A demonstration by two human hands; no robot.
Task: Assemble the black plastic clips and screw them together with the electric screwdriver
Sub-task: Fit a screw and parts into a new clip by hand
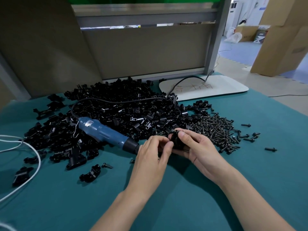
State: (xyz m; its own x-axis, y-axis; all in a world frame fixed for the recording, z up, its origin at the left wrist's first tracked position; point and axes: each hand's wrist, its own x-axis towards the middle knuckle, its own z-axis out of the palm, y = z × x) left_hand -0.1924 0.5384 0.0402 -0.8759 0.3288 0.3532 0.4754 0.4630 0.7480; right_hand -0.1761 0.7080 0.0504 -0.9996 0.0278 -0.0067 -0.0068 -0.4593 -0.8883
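A black plastic clip (176, 140) is held between both hands just in front of the pile. My right hand (195, 147) cradles it with the thumb on top. My left hand (155, 150) pinches its left side with thumb and fingertips. A big pile of black clips (120, 110) covers the middle of the table. The blue electric screwdriver (105, 132) lies on the pile's front edge, its black nose pointing at my left hand. A heap of black screws (218, 129) lies to the right of my hands.
Green cloth covers the table (183, 197). Loose clips (90, 174) and a single screw (107, 166) lie at front left, near a white cord (33, 164). Stray screws (270, 149) lie at the right. A white tray (216, 87) sits at the back right, before a grey partition (141, 50).
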